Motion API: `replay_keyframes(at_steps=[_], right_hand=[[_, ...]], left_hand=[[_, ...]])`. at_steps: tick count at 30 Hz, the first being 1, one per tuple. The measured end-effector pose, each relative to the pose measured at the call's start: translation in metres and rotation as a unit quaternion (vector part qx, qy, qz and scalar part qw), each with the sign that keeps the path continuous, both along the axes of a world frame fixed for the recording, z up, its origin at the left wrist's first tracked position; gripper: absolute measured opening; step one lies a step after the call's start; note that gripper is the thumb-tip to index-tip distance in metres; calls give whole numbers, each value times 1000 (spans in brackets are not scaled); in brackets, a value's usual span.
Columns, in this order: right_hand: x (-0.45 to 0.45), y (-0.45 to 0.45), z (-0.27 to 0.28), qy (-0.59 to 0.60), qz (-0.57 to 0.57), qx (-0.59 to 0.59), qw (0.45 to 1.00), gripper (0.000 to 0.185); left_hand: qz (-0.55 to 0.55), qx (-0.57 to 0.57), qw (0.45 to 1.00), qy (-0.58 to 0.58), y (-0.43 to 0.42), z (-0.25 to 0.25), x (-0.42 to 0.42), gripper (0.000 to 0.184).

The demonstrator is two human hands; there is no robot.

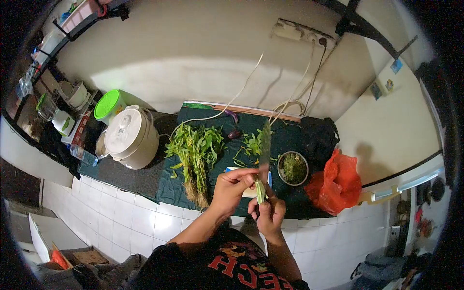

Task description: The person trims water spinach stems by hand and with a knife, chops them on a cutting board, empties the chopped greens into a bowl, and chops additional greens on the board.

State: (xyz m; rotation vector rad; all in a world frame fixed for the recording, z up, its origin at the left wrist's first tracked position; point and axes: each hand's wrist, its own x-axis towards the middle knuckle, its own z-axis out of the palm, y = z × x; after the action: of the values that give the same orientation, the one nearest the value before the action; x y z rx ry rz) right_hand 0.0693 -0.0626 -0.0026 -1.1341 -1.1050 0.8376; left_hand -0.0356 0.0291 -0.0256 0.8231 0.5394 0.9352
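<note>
My left hand (233, 191) pinches the upper end of a short pale green piece of vegetable (260, 192). Close beside it, my right hand (268, 212) has its fingers wrapped round a knife, whose handle is mostly hidden. The knife blade (266, 145) points up and away, its lower part by my left fingertips. Under the hands lies a small board (250, 192), partly covered. Leafy greens with roots (195, 154) lie to the left. Picked leaves (252, 144) lie just left of the blade. A metal bowl of chopped greens (293, 168) stands to the right.
A white rice cooker (130, 135) and a green-lidded tub (109, 105) stand at the left. A red plastic bag (336, 183) sits at the right edge. A purple eggplant (234, 133) lies near the back, where a white cable crosses. Power sockets (302, 35) hang on the wall.
</note>
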Motion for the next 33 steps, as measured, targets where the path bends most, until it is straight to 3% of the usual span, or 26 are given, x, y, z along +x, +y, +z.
replay_keyframes(at_steps=[10, 16, 18, 21, 23, 26, 28, 29, 30, 33], right_hand=[[12, 7, -14, -31, 12, -20, 999, 53], [17, 21, -13, 4, 16, -50, 999, 54], [20, 26, -11, 56, -6, -59, 997, 26], [33, 34, -19, 54, 13, -71, 996, 19], [40, 42, -20, 61, 20, -77, 995, 19], [52, 53, -25, 58, 36, -84, 994, 20], [60, 59, -32, 46, 39, -103, 993, 32], [67, 62, -35, 13, 56, -114, 992, 44], [73, 68, -39, 15, 59, -114, 992, 44], [87, 78, -49, -34, 54, -70, 996, 44]], left_hand=[[12, -55, 993, -102, 8, -14, 12, 24], [43, -57, 996, -60, 8, -10, 22, 20], [54, -41, 997, -49, 11, -17, 28, 23], [79, -38, 994, -68, 16, -18, 36, 25], [36, -109, 990, -87, 20, -15, 39, 31], [22, -124, 986, -108, 26, -20, 51, 35], [7, -146, 985, -87, 32, -24, 55, 38], [-8, -187, 974, -126, 35, -25, 58, 37], [-22, -227, 959, -166, 40, -22, 62, 36], [-23, -205, 975, -77, 56, -8, 64, 30]])
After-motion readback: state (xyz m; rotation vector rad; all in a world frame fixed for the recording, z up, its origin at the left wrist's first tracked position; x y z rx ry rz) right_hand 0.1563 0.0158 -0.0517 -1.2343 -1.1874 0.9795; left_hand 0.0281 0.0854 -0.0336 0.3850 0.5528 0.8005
